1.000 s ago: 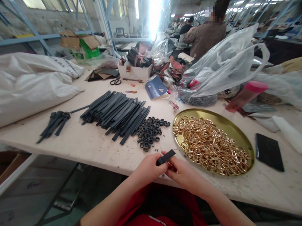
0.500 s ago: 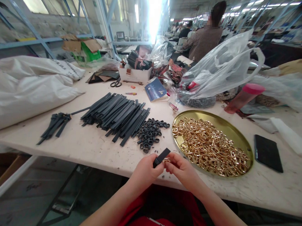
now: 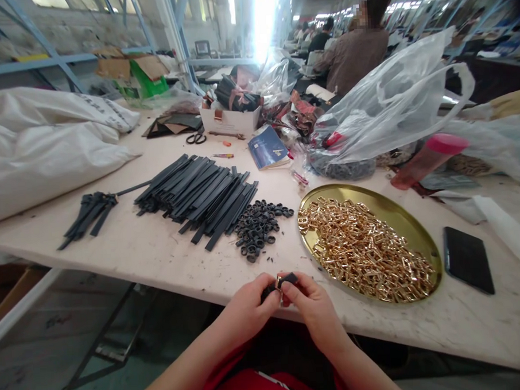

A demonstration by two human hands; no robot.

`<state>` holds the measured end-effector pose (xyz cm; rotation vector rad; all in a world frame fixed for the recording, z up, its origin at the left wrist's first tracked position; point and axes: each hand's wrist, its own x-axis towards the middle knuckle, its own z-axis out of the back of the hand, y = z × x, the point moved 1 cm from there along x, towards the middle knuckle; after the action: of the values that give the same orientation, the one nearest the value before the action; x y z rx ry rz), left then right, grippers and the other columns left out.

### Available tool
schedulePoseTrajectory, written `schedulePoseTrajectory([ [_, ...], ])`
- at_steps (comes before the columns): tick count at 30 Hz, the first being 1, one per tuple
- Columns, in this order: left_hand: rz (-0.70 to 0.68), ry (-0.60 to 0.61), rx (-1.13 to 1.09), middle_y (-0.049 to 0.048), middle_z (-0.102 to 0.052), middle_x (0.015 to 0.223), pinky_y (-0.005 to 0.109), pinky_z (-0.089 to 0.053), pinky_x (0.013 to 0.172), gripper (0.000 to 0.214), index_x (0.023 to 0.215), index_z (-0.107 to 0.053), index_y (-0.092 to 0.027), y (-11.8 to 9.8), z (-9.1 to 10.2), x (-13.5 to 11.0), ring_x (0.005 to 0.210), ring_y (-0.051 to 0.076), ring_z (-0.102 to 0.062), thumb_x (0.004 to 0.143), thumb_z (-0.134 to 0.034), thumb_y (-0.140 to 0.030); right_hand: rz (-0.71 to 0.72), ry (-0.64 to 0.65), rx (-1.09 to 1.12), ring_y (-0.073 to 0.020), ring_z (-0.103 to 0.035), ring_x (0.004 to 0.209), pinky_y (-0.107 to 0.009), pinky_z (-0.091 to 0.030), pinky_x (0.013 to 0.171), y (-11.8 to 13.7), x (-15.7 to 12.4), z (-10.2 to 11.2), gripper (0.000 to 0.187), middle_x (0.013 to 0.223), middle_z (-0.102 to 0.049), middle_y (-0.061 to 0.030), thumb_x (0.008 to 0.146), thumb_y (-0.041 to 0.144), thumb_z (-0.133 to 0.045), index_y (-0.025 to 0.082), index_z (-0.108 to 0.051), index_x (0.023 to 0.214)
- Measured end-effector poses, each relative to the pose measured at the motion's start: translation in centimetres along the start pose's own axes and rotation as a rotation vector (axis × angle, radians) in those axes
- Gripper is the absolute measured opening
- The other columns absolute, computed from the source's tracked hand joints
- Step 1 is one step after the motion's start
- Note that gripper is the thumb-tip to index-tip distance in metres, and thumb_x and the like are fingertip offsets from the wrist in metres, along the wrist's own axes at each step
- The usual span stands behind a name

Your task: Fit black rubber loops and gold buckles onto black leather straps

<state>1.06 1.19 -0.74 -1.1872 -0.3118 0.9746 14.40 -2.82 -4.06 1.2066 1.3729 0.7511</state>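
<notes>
Both hands sit just in front of the desk's [image 3: 142,252] near edge, working on one black strap [image 3: 288,279] with a gold buckle [image 3: 279,282] at it. Left hand [image 3: 255,298]: grip pinches the strap's left part, thumb and fingers pressed together. Right hand [image 3: 310,299]: grip pinches the strap's right end, thumb on top. Buckle is between the two sets of fingertips; can't tell whether the strap runs fully through it, fingers hide most.

Beyond the hands: a heap of small black loops [image 3: 257,229], touching the right end of a pile of black straps [image 3: 199,192] laid roughly side by side. Small bundle of straps [image 3: 91,214] at far left, one longer strip reaching toward the pile.

Right of the hands: oval-looking gold tray [image 3: 390,206], loaded with loose gold buckles [image 3: 370,253]. Black phone [image 3: 468,260] just right of it.

Back of desk: scissors [image 3: 196,138], blue booklet [image 3: 268,148], white box [image 3: 231,121] stuffed with dark material, clear plastic bag [image 3: 394,108], pink-lidded container [image 3: 428,160]. White sack [image 3: 46,147] at the left. Co-worker in a brown top [image 3: 354,58] farther off, behind the bag.
</notes>
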Motion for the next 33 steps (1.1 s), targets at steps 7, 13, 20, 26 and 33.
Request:
schedulePoseTrajectory([
  [7,0.115,-0.005,-0.205,-0.0036,-0.052,0.061,0.019,-0.034,0.048,0.023,0.081,-0.05,-0.016,1.2,-0.7,-0.1,0.051,0.008,-0.043,0.082,-0.04,-0.037,0.145,-0.001,-0.247,-0.0147,-0.054,0.064,-0.028,-0.044,0.062,0.1,-0.1,0.4,0.021,0.068,-0.059,-0.0007,0.077,0.039,-0.056,0.018,-0.057,0.078],
  [13,0.206,-0.026,-0.337,-0.0041,-0.055,0.062,0.017,-0.029,0.038,0.019,0.077,-0.048,-0.016,1.5,-1.3,-0.2,0.038,0.004,-0.037,0.078,-0.044,-0.035,0.085,0.003,-0.202,-0.0132,-0.052,0.06,-0.027,-0.042,0.061,0.8,-0.2,0.2,0.026,0.06,-0.055,0.0012,0.078,0.043,-0.053,0.017,-0.054,0.072],
  [20,0.231,-0.022,-0.432,-0.0072,-0.05,0.052,0.016,-0.027,0.038,0.013,0.07,-0.043,-0.018,1.3,-1.6,-0.3,0.034,0.004,-0.035,0.076,-0.046,-0.029,0.061,0.016,-0.156,-0.012,-0.048,0.058,-0.025,-0.039,0.057,0.4,0.1,0.2,0.029,0.059,-0.052,0.002,0.075,0.046,-0.056,0.017,-0.054,0.068],
  [26,0.22,-0.066,-0.467,-0.0065,-0.052,0.054,0.016,-0.027,0.038,0.009,0.069,-0.043,-0.017,1.5,-1.7,-0.4,0.035,0.003,-0.036,0.073,-0.046,-0.025,0.081,0.023,-0.17,-0.0125,-0.047,0.058,-0.025,-0.039,0.057,-0.2,0.5,-0.1,0.028,0.06,-0.051,0.0022,0.08,0.044,-0.05,0.018,-0.051,0.069],
  [33,0.245,-0.103,-0.483,-0.0046,-0.056,0.057,0.016,-0.029,0.039,0.007,0.07,-0.042,-0.017,1.6,-2.1,0.0,0.037,0.004,-0.038,0.071,-0.046,-0.023,0.36,-0.1,-0.59,-0.0147,-0.049,0.06,-0.027,-0.036,0.056,0.3,0.0,0.1,0.021,0.063,-0.054,0.0005,0.085,0.036,-0.042,0.02,-0.051,0.073],
])
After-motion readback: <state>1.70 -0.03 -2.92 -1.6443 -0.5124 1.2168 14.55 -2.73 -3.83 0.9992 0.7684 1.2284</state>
